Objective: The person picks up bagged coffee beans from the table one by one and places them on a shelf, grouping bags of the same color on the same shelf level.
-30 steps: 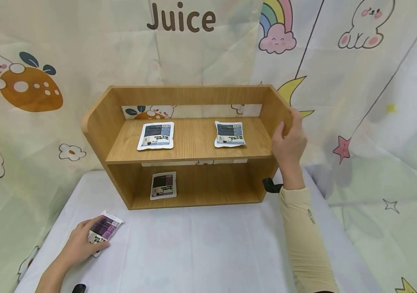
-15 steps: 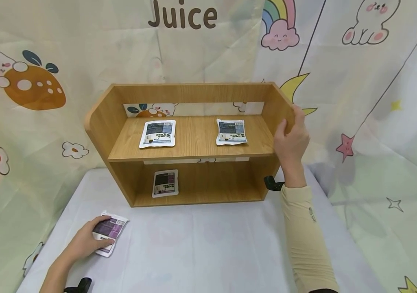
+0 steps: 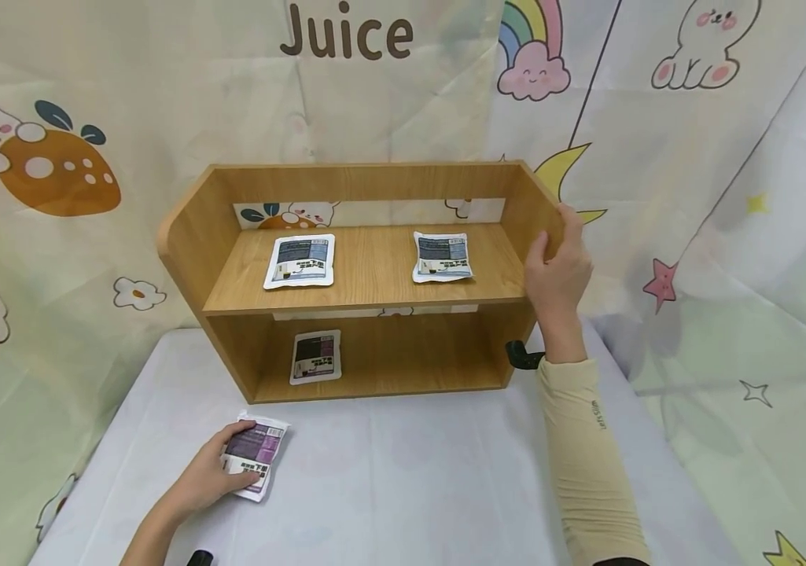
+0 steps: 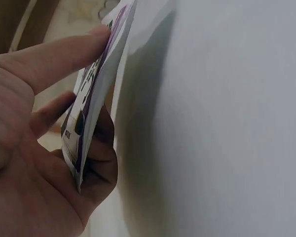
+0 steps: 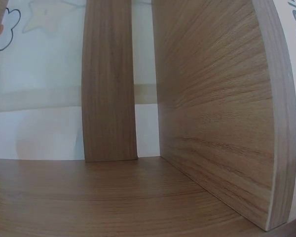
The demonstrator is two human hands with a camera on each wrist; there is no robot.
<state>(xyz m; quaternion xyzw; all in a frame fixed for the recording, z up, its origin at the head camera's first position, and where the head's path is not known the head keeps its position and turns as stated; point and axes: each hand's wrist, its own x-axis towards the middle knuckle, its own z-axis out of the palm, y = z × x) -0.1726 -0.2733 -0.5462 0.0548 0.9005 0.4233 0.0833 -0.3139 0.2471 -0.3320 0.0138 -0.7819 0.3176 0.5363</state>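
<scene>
Fingers and thumb of the left hand (image 3: 207,475) pinch a purple packet (image 3: 255,453) at the front left of the table (image 3: 403,472), which is covered with a pale cloth. In the left wrist view the thumb (image 4: 59,57) lies along the printed face of the packet (image 4: 91,94) while the other fingers sit behind it, so its near edge is lifted a little off the cloth; whether the far end touches the table cannot be told.

Further back, the right hand (image 3: 557,271) grips the front edge of the right side panel of a wooden shelf unit (image 3: 367,291), with the thumb on the inner face and the fingers wrapped round the outside. A beige sleeve (image 3: 583,456) covers that arm up to the wrist. The right wrist view shows only the wood grain of the shelf unit (image 5: 207,113) from close up, with the hand itself out of sight.

The shelf unit stands at the back of the table and has two levels. On the upper board lie two blue-grey packets, one to the left (image 3: 300,261) and one to the right (image 3: 443,256), well apart. On the lower board lies a dark packet (image 3: 315,357), near the left end. Behind everything hangs a cartoon backdrop (image 3: 91,118) printed with the word Juice.
</scene>
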